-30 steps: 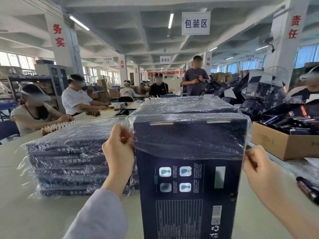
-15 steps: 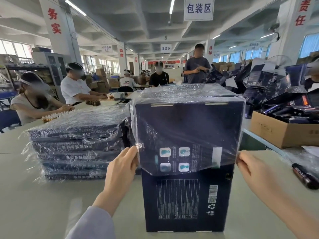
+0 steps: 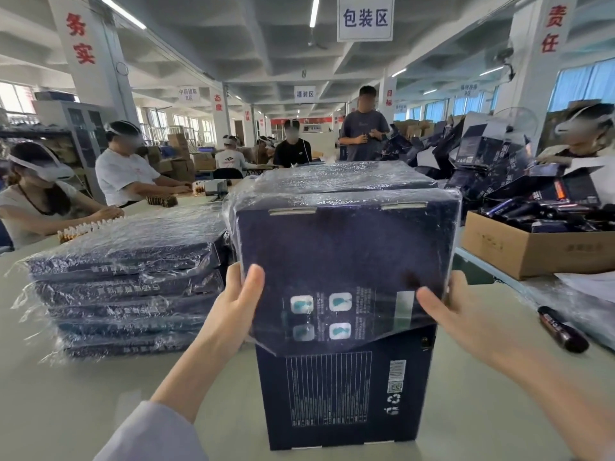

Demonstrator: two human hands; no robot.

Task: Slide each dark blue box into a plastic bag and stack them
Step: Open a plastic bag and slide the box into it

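Left hand and right hand fingers pinch the plastic bag against the upright dark blue box.

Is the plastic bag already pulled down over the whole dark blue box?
No, the plastic bag ends partway down the dark blue box, leaving its lower part bare.

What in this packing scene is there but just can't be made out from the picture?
Head view only:
- Small print on the dark blue box: too small and blurred to read.
- Fingers of the left hand and right hand: wrapped behind the box, hidden by it and the plastic bag.
- Bagged stack behind: the box hides how tall it is.
- Dark tube label: blurred.
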